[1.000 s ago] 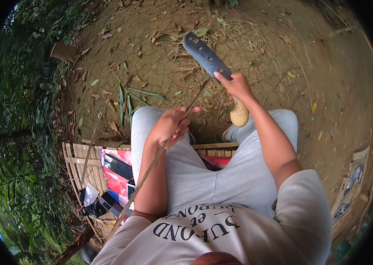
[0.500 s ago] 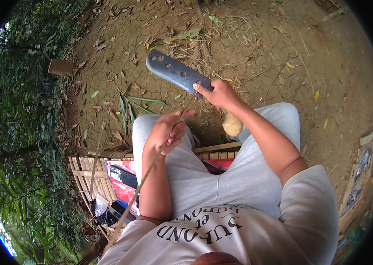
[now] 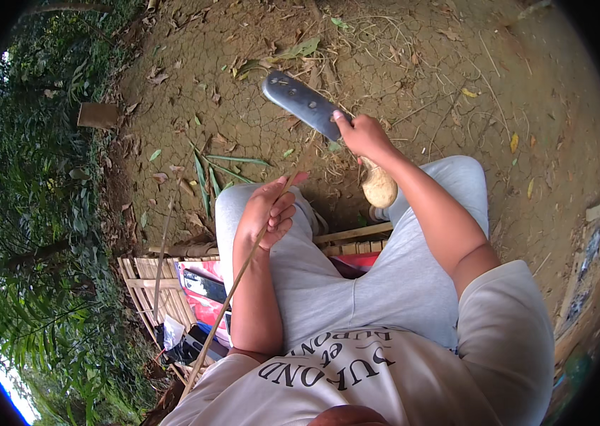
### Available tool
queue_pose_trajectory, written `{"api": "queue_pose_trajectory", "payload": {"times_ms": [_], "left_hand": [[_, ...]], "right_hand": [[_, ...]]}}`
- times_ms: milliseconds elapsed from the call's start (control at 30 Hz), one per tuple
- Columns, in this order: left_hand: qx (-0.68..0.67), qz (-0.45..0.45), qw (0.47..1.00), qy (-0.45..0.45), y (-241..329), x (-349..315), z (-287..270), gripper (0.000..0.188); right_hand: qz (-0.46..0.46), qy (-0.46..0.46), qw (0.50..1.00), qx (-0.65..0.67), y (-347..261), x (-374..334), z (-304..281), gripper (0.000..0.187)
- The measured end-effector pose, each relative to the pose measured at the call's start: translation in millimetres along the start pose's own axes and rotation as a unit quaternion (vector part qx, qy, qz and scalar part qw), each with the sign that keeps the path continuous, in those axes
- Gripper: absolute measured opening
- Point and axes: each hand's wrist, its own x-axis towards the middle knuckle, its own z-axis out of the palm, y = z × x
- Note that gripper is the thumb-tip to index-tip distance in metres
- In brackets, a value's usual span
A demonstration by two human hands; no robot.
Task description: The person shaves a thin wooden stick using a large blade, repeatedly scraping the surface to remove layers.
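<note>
My right hand (image 3: pixel 367 136) grips a machete by its handle, the thumb pressed along the base of the blade. Its broad dark blade (image 3: pixel 305 106) has several round holes and points to the far left. Below the fist hangs the bulbous pale wooden end of the handle (image 3: pixel 380 187). Closed round a long thin brown cane (image 3: pixel 232 295), my left hand (image 3: pixel 266 215) rests over my left thigh. The cane runs back along my left forearm toward my side, and its far end sticks out past the fingers, apart from the blade.
I sit on a slatted bamboo bench (image 3: pixel 145 270). On its left part lie a red cloth (image 3: pixel 204 295), a dark phone (image 3: pixel 204 285) and a black bag (image 3: pixel 183 346). Cracked soil, dry leaves and green blades of leaf (image 3: pixel 202 174) lie ahead. Dense plants (image 3: pixel 23 213) stand at left.
My right hand has carried the machete to the right and slightly away from me, off from the cane's far end. My left hand keeps its hold on the cane with little movement.
</note>
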Motion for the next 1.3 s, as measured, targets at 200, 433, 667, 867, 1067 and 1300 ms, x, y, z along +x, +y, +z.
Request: {"api": "queue_pose_trajectory", "payload": {"times_ms": [200,433,667,867,1067,1300], "left_hand": [[0.017,0.002,1.0,0.01,3.3,4.1,6.1,0.041],[0.031,0.004,0.999,0.029,3.3,6.9,9.0,0.04],[-0.003,-0.001,1.0,0.002,-0.3,4.7,-2.9,0.041],[0.01,-0.005,1.0,0.006,-0.6,13.0,11.8,0.04],[-0.004,-0.008,1.0,0.008,-0.3,8.0,-1.1,0.04],[0.019,-0.012,1.0,0.004,-2.6,6.1,11.4,0.04]], "right_hand": [[-0.041,-0.03,0.999,0.007,-5.2,-15.1,21.3,0.069],[0.046,0.017,0.998,0.043,-4.3,-7.9,19.5,0.065],[0.003,0.006,1.0,0.016,2.2,2.7,15.4,0.064],[0.019,-0.044,0.999,0.016,-14.4,-23.7,22.6,0.063],[0.05,0.0,0.999,0.018,0.2,-0.2,4.3,0.063],[0.005,-0.055,0.998,0.023,-8.6,-20.5,19.6,0.065]]}}
